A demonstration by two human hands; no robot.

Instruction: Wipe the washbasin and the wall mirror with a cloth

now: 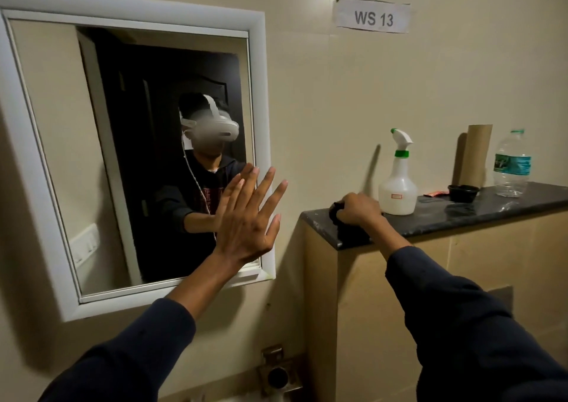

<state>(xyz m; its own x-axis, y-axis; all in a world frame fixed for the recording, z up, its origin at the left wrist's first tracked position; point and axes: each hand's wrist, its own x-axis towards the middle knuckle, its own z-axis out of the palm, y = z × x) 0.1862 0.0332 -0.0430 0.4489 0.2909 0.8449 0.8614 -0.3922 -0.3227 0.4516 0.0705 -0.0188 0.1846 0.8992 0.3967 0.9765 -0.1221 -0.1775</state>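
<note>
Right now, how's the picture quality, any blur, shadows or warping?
Head view: dim, warm light; wide-angle bends the mirror frame; the face reflected in it is blurred; the spray bottle throws a slanted shadow on the wall; the dark cloth is hard to make out.

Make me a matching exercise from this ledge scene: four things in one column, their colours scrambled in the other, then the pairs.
Things:
1. cloth
2. spray bottle
3. cardboard tube
4. water bottle

Colours:
A. brown
B. clear, with a blue-green label
C. black
D. white, with a green collar

Pairs: 1-C, 2-D, 3-A, 4-B
</note>
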